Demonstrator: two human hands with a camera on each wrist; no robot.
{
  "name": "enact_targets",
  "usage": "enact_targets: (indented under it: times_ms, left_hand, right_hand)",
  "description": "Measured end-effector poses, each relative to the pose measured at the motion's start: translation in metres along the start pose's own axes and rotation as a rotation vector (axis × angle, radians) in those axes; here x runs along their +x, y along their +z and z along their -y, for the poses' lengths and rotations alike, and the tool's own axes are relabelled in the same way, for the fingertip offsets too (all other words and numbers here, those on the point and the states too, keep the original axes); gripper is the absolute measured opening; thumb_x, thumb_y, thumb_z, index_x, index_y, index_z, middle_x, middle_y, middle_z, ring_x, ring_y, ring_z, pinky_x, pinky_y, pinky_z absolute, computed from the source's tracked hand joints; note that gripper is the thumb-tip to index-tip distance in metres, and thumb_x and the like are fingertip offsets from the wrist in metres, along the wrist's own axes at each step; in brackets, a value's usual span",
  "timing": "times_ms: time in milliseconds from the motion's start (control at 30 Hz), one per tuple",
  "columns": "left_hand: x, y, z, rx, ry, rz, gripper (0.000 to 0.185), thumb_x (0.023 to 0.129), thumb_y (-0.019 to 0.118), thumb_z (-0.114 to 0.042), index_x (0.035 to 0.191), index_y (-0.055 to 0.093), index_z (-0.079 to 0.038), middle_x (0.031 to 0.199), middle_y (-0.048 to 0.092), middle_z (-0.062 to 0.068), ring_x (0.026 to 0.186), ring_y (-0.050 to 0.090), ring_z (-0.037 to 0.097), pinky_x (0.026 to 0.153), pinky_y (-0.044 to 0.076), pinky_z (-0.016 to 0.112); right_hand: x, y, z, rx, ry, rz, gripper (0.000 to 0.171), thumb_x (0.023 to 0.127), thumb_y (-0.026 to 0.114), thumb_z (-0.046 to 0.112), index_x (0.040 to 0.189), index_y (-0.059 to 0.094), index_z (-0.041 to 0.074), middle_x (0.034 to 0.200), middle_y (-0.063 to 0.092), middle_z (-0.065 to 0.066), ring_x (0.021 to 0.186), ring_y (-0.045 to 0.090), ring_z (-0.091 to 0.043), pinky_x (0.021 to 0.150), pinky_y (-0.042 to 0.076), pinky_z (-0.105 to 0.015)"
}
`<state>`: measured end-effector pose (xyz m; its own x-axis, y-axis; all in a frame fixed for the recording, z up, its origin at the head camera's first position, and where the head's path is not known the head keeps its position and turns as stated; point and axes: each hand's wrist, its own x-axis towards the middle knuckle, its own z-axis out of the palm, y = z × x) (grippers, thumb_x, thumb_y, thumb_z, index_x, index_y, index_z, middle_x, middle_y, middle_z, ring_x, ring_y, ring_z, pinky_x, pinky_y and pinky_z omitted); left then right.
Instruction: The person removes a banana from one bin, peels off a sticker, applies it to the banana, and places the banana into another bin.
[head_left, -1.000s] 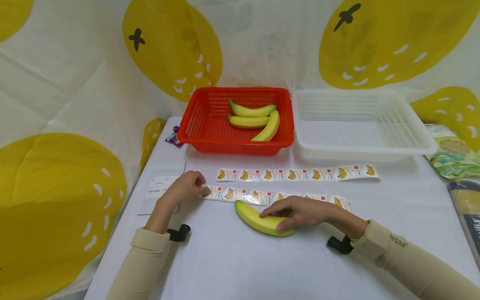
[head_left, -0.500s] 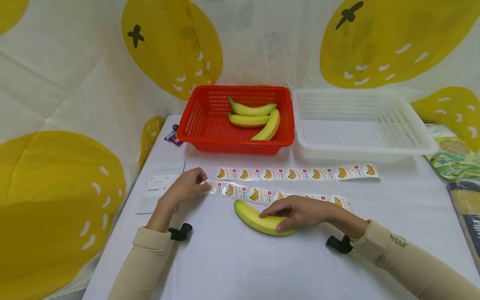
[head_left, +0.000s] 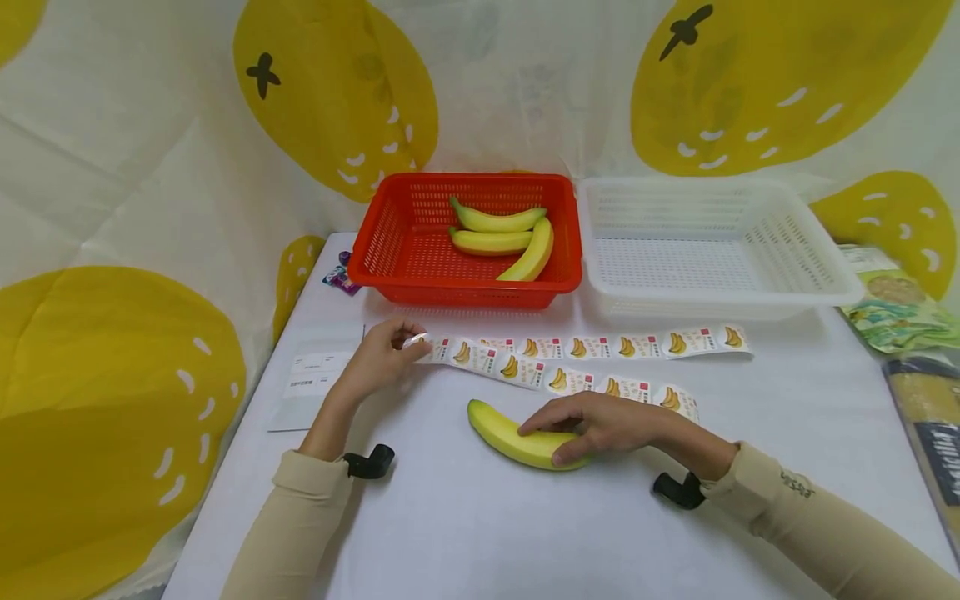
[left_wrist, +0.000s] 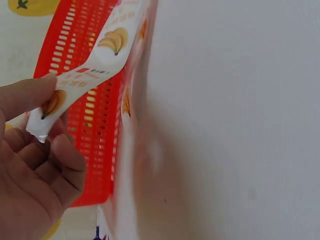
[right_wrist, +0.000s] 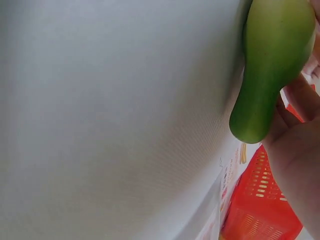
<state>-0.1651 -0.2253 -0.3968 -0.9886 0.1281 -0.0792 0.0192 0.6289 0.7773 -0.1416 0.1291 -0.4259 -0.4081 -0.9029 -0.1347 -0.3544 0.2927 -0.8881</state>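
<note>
My left hand [head_left: 382,358] pinches the left end of a strip of banana stickers [head_left: 558,379] and lifts that end off the white table [head_left: 480,517]. In the left wrist view the sticker strip [left_wrist: 92,72] curls up from my thumb and fingers [left_wrist: 35,150]. A second sticker strip [head_left: 645,343] lies flat behind it. My right hand [head_left: 592,425] grips a yellow-green banana [head_left: 506,433] lying on the table; the banana [right_wrist: 270,65] fills the upper right of the right wrist view.
A red basket [head_left: 390,242] with three bananas [head_left: 498,237] stands at the back, next to a white basket [head_left: 720,250]. A paper sheet [head_left: 311,379] lies at the left. Packets [head_left: 900,308] sit at the right edge, a small purple wrapper [head_left: 339,277] by the red basket.
My left hand has moved back and up with the end of the near sticker strip, so the strip now slants across the table. The right hand and banana stay put.
</note>
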Motion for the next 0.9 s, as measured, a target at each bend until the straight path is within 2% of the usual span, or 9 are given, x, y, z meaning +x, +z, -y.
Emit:
enact_targets:
  times_ms: [100, 167, 267, 400, 500, 633, 800, 900]
  left_hand:
    - [0.0, 0.003, -0.005, -0.072, 0.048, -0.028, 0.023, 0.096, 0.071, -0.02, 0.112, 0.068, -0.004, 0.102, 0.066, 0.012, 0.091, 0.052, 0.023, 0.073, 0.044, 0.026]
    - [0.0, 0.005, -0.011, -0.12, 0.068, -0.032, 0.025, 0.096, 0.071, -0.021, 0.114, 0.068, -0.004, 0.103, 0.067, 0.013, 0.091, 0.052, 0.022, 0.071, 0.044, 0.023]
    - [0.0, 0.01, -0.02, -0.192, 0.112, -0.024, 0.027, 0.096, 0.071, -0.021, 0.115, 0.069, -0.003, 0.105, 0.068, 0.015, 0.091, 0.052, 0.022, 0.07, 0.044, 0.021]
    - [0.0, 0.018, -0.033, -0.254, 0.152, -0.013, 0.027, 0.096, 0.071, -0.019, 0.116, 0.069, -0.002, 0.108, 0.069, 0.016, 0.092, 0.055, 0.022, 0.074, 0.046, 0.021]
    - [0.001, 0.025, -0.04, -0.283, 0.152, -0.013, 0.028, 0.096, 0.071, -0.019, 0.118, 0.069, -0.002, 0.111, 0.07, 0.016, 0.094, 0.056, 0.021, 0.077, 0.047, 0.022]
    - [0.002, 0.034, -0.046, -0.313, 0.147, -0.011, 0.029, 0.096, 0.071, -0.021, 0.12, 0.07, -0.004, 0.112, 0.07, 0.015, 0.094, 0.056, 0.022, 0.076, 0.047, 0.022]
    - [0.004, 0.04, -0.05, -0.341, 0.16, -0.009, 0.029, 0.096, 0.072, -0.021, 0.12, 0.071, -0.004, 0.112, 0.071, 0.015, 0.091, 0.054, 0.024, 0.072, 0.044, 0.021]
    - [0.005, 0.042, -0.05, -0.384, 0.153, -0.003, 0.028, 0.095, 0.073, -0.018, 0.119, 0.072, -0.003, 0.111, 0.072, 0.015, 0.088, 0.056, 0.021, 0.071, 0.045, 0.02]
  right_hand:
    - [0.001, -0.002, 0.003, -0.025, 0.01, -0.04, 0.041, 0.095, 0.072, 0.025, 0.135, 0.067, 0.019, 0.128, 0.068, 0.0, 0.111, 0.063, -0.011, 0.102, 0.053, -0.031]
    - [0.002, -0.007, 0.006, -0.048, 0.031, -0.104, 0.036, 0.096, 0.071, 0.027, 0.132, 0.069, 0.019, 0.125, 0.07, 0.0, 0.107, 0.063, -0.01, 0.098, 0.053, -0.03]
    - [0.007, -0.019, 0.014, -0.079, 0.04, -0.256, 0.028, 0.098, 0.068, 0.026, 0.124, 0.072, 0.016, 0.118, 0.073, -0.003, 0.101, 0.064, -0.009, 0.092, 0.054, -0.027]
    - [0.024, -0.039, 0.029, -0.079, -0.001, -0.458, 0.019, 0.099, 0.067, 0.018, 0.114, 0.074, 0.008, 0.107, 0.075, -0.011, 0.094, 0.069, -0.021, 0.086, 0.056, -0.025]
    - [0.043, -0.05, 0.041, -0.073, -0.017, -0.55, 0.018, 0.099, 0.067, 0.017, 0.112, 0.073, 0.006, 0.104, 0.074, -0.014, 0.092, 0.068, -0.027, 0.083, 0.057, -0.024]
    - [0.066, -0.057, 0.052, -0.083, -0.022, -0.592, 0.02, 0.1, 0.067, 0.021, 0.115, 0.073, 0.01, 0.107, 0.074, -0.008, 0.094, 0.068, -0.022, 0.083, 0.057, -0.024]
    - [0.082, -0.059, 0.058, -0.095, -0.044, -0.577, 0.018, 0.099, 0.069, 0.021, 0.115, 0.074, 0.013, 0.105, 0.074, -0.003, 0.091, 0.067, -0.019, 0.081, 0.057, -0.027]
    - [0.087, -0.058, 0.057, -0.111, -0.04, -0.569, 0.017, 0.098, 0.069, 0.019, 0.113, 0.074, 0.014, 0.102, 0.074, -0.001, 0.088, 0.066, -0.017, 0.08, 0.057, -0.029]
